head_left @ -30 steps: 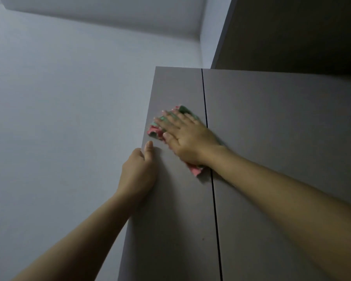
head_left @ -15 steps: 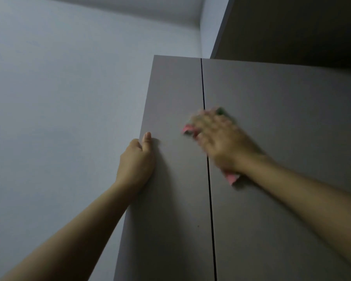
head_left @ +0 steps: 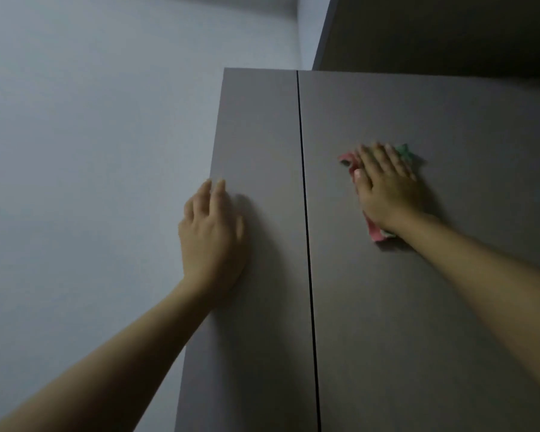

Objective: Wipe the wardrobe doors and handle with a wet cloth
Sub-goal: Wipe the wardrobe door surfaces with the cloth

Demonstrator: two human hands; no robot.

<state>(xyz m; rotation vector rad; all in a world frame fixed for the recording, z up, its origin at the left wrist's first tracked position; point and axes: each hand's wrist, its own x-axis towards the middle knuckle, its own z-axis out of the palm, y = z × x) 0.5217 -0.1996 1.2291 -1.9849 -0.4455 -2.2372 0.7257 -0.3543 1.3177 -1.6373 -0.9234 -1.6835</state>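
Head view, looking up along two grey wardrobe doors. Narrow left door (head_left: 256,126) and wider right door (head_left: 449,307) meet at a thin dark vertical gap (head_left: 304,213) — both appear closed and flush.

Right hand (head_left: 384,188) lies flat on the upper part of the right door, fingers straight and spread, palm pressing the cloth (head_left: 376,230) against the panel. Cloth is pink with a green patch; it shows past the fingertips at the top, beside the thumb, and below the heel of the hand near the wrist. Most of it is hidden under the palm.

Left hand (head_left: 211,235) rests against the left door at its outer edge — fingers loosely extended, holding nothing. Whether the fingertips wrap round the edge cannot be told from here. The two hands are well apart, with the gap between them.

A pale wall (head_left: 91,151) fills the left side. A darker cabinet panel (head_left: 434,32) stands above and behind the doors at upper right. Dim light; soft shadows fall beside both hands.
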